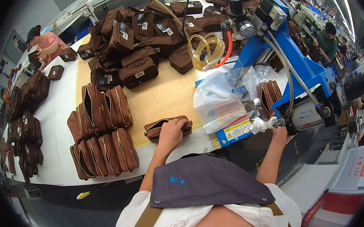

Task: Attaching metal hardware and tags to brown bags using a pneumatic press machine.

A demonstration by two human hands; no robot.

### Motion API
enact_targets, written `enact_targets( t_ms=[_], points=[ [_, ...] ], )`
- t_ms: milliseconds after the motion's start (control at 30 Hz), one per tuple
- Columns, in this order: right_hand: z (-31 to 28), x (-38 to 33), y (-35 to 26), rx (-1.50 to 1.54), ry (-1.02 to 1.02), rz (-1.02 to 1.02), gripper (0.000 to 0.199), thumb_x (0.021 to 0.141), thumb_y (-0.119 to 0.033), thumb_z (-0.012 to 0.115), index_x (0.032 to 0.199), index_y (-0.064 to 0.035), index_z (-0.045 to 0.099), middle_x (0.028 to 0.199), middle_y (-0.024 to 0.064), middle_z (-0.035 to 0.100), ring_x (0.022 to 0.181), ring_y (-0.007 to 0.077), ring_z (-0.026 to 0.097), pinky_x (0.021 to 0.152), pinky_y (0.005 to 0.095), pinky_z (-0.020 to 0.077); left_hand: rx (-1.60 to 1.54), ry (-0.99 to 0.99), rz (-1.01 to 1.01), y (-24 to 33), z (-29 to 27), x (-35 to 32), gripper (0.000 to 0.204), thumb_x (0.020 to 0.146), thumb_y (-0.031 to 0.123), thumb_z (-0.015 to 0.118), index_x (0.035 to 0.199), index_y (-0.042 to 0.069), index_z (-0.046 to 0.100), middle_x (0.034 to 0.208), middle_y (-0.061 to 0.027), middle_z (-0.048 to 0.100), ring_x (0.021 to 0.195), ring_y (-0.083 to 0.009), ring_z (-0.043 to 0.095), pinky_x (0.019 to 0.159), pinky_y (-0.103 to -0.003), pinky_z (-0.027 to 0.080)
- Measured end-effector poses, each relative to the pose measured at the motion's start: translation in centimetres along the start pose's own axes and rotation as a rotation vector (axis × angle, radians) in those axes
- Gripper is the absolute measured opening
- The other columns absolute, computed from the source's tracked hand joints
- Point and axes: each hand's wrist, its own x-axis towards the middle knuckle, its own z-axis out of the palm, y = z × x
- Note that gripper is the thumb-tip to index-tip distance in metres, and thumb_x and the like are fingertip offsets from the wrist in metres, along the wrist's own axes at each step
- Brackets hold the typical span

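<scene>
A brown zip pouch [153, 134] with an open top lies near the front edge of the table. My left hand [172, 132] grips it from above, its fingers bent over the zip opening. Out to the right, my right hand [279, 133] reaches to the side of a blue pneumatic press [303, 69]. Parts of the machine cover its fingers, so I cannot see what they hold, if anything. Just beyond that hand, several brown pouches [269, 92] stand behind the machine's white-wrapped part [261, 125].
Rows of upright brown pouches [102, 115] stand left of my left hand. A large heap of them [143, 44] covers the table's far side. Clear plastic [214, 94] drapes the press, and a coiled hose [205, 50] lies behind it. A co-worker [50, 44] handles a pouch at far left.
</scene>
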Motion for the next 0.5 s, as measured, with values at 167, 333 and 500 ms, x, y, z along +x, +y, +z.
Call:
enact_targets(
  t_ms=[167,333,500],
  points=[
    [2.4,1.7,-10.5,-0.025,-0.224,-0.099,0.032,0.098,-0.020,0.051,0.123,-0.0001,0.055,0.105,0.0120,0.062,0.090,0.0192,0.061,0.077,0.0322,0.0535,-0.008,0.021,0.020,0.6,0.9,0.4,0.032,0.075,0.002,0.056,0.106,0.011,0.062,0.086,-0.0081,0.062,0.082,-0.0286,0.059,0.070,-0.040,0.043],
    [13.6,2.3,-23.1,-0.201,-0.670,-0.177,0.031,0.099,-0.019,0.051,0.123,0.0000,0.056,0.105,0.0095,0.062,0.088,0.0134,0.059,0.076,0.0277,0.0522,-0.021,0.012,0.019,1.0,0.7,0.7,0.031,0.076,0.003,0.057,0.106,0.011,0.062,0.085,-0.0074,0.061,0.082,-0.0279,0.059,0.070,-0.041,0.044],
    [25.4,-1.7,-28.3,-0.325,-0.692,-0.493,0.031,0.096,-0.017,0.056,0.124,-0.0015,0.058,0.102,0.0062,0.063,0.086,0.0083,0.059,0.073,0.0223,0.0498,-0.039,0.038,0.027,1.0,0.6,0.9,0.031,0.076,0.004,0.058,0.106,0.011,0.061,0.084,-0.0076,0.060,0.082,-0.0286,0.059,0.070,-0.042,0.044]
  ],
)
